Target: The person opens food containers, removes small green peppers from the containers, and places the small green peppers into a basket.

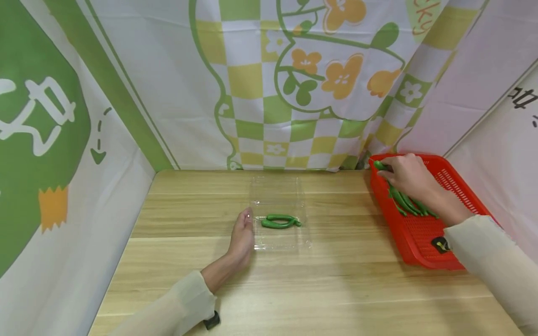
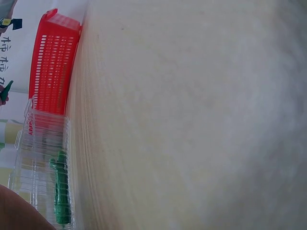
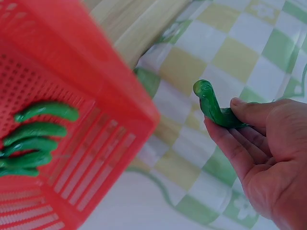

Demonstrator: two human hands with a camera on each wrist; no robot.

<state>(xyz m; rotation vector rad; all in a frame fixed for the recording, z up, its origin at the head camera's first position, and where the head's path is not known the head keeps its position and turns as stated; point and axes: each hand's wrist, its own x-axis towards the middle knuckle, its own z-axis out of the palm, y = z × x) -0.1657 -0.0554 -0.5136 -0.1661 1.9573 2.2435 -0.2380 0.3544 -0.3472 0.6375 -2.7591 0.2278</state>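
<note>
My right hand point(image 1: 409, 177) pinches a green chili pepper point(image 3: 213, 108) between thumb and fingers, over the far left corner of a red plastic basket point(image 1: 392, 224). Several more green peppers point(image 3: 33, 134) lie together in that basket. An open clear plastic box point(image 1: 279, 242) lies on the table, two green peppers point(image 1: 279, 225) side by side in its near half. Beside the box's left edge, my left hand point(image 1: 242, 238) touches its side with fairly straight fingers. Only a dark blurred bit of that hand shows in the left wrist view.
The wooden table point(image 1: 176, 261) meets a printed curtain point(image 1: 248, 84) at its back edge. White and green cloth walls stand on the left and right. The basket's raised slotted walls point(image 2: 53, 72) stand right of the clear box.
</note>
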